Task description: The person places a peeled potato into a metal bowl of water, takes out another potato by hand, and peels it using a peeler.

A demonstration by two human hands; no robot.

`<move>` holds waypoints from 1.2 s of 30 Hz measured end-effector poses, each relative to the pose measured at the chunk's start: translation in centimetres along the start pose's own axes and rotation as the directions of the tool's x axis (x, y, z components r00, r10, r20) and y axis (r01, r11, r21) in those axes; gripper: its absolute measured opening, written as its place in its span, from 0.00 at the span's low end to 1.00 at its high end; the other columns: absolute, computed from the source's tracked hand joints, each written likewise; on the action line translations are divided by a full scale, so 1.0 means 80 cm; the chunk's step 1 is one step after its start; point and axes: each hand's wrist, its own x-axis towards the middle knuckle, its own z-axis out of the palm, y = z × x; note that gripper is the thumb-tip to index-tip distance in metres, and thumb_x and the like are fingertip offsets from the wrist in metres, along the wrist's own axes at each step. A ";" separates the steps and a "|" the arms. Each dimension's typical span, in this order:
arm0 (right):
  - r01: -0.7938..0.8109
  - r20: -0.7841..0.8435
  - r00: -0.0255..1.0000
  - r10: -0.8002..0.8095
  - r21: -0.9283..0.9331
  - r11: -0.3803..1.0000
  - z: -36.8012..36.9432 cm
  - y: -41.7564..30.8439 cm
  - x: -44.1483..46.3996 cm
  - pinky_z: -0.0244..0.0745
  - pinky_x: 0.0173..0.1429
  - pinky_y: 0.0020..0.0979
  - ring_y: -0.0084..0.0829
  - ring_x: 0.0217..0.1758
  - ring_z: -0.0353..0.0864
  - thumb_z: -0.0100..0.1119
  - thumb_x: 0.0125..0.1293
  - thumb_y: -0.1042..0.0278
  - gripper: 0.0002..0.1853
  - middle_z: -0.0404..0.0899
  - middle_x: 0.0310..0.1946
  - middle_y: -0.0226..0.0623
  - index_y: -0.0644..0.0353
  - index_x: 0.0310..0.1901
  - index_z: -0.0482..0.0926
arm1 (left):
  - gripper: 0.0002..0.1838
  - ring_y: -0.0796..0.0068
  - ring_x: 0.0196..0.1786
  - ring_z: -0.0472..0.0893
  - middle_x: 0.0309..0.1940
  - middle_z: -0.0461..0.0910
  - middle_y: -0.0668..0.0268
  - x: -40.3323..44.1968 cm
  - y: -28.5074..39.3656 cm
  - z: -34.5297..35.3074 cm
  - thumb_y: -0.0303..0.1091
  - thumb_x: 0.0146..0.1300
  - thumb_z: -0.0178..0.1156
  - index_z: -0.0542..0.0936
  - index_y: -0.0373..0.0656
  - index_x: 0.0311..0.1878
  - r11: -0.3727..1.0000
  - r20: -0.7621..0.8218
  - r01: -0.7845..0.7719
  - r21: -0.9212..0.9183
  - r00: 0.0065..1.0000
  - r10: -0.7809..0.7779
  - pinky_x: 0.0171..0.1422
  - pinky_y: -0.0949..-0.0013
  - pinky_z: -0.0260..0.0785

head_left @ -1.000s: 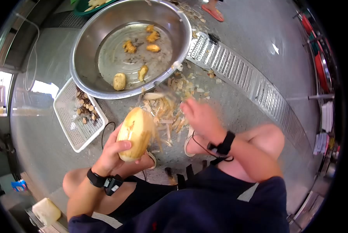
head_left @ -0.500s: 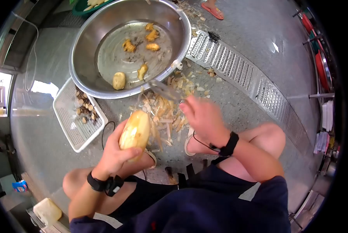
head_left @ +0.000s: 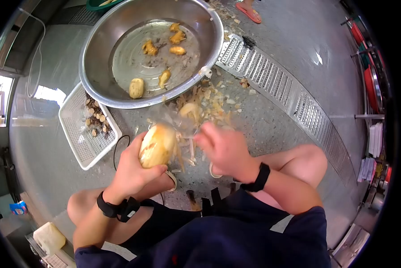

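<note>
My left hand (head_left: pixel 135 170) is wrapped round a pale yellow, wet-looking root vegetable (head_left: pixel 157 145), which leans upward from the palm. To its right, my right hand (head_left: pixel 221 147) is closed on the handle end of a blurred metal tool (head_left: pixel 182 124), whose far part reaches toward the vegetable's top. Peelings (head_left: pixel 214 100) lie on the floor beyond both hands. The large steel basin (head_left: pixel 89 91) holds shallow water, several pieces of ginger (head_left: pixel 150 48) and a short peeled piece (head_left: pixel 136 88).
A white plastic basket (head_left: pixel 80 140) with dark scraps and cut slices stands left of the basin. A metal drain grate (head_left: pixel 283 85) curves away to the right. Another person's foot in a red sandal (head_left: pixel 249 13) is at the top. A green tub (head_left: pixel 95 4) sits behind the basin.
My right hand has moved left with the tool, closer to the vegetable. My left hand has turned the vegetable slightly. The view has shifted a little.
</note>
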 end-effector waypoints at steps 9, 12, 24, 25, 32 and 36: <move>-0.115 -0.051 0.993 0.107 -0.209 0.971 0.013 0.068 0.016 0.75 0.26 0.42 0.43 0.24 0.83 0.53 0.78 0.47 0.18 0.81 0.23 0.40 0.55 0.39 0.73 | 0.48 0.48 0.62 0.81 0.58 0.79 0.44 -0.007 -0.007 -0.003 0.39 0.46 0.76 0.68 0.32 0.71 0.919 -0.057 -0.200 0.341 0.971 0.232 0.67 0.56 0.73; 0.018 -0.032 0.999 -0.025 -0.180 0.983 -0.002 0.013 0.000 0.75 0.26 0.42 0.43 0.24 0.84 0.53 0.78 0.47 0.18 0.81 0.23 0.40 0.55 0.39 0.73 | 0.50 0.44 0.61 0.80 0.57 0.79 0.43 -0.003 -0.013 0.001 0.39 0.47 0.76 0.65 0.31 0.73 0.896 -0.097 -0.148 0.419 0.974 0.206 0.66 0.53 0.73; -0.143 0.031 0.989 0.147 -0.096 0.985 -0.010 0.033 0.010 0.73 0.30 0.49 0.50 0.26 0.81 0.56 0.76 0.52 0.16 0.81 0.28 0.43 0.57 0.40 0.74 | 0.45 0.43 0.55 0.81 0.52 0.80 0.47 -0.009 -0.005 -0.001 0.37 0.45 0.76 0.69 0.35 0.68 0.814 -0.099 -0.278 0.510 0.921 0.376 0.59 0.52 0.76; -0.072 0.027 0.997 0.075 -0.098 0.993 -0.006 0.017 0.001 0.74 0.28 0.45 0.46 0.25 0.82 0.57 0.76 0.51 0.16 0.82 0.28 0.41 0.56 0.39 0.74 | 0.45 0.43 0.55 0.81 0.52 0.80 0.47 -0.007 -0.003 -0.001 0.37 0.45 0.76 0.69 0.35 0.68 0.825 -0.107 -0.246 0.508 0.933 0.344 0.59 0.52 0.76; 0.236 -0.034 0.970 -0.242 -0.134 0.963 0.010 -0.026 -0.016 0.75 0.26 0.40 0.39 0.24 0.83 0.59 0.75 0.51 0.15 0.81 0.26 0.36 0.54 0.39 0.73 | 0.38 0.43 0.54 0.81 0.49 0.81 0.46 0.001 0.002 0.001 0.37 0.45 0.76 0.74 0.33 0.59 0.911 -0.137 -0.158 0.382 0.965 0.225 0.58 0.52 0.76; 0.175 -0.017 0.983 -0.183 -0.223 0.959 0.012 -0.018 -0.006 0.75 0.26 0.42 0.41 0.25 0.83 0.57 0.76 0.49 0.16 0.80 0.24 0.37 0.54 0.39 0.74 | 0.39 0.43 0.53 0.82 0.49 0.81 0.47 -0.001 -0.004 0.001 0.37 0.45 0.76 0.74 0.32 0.62 0.885 -0.147 -0.128 0.447 0.966 0.214 0.58 0.52 0.76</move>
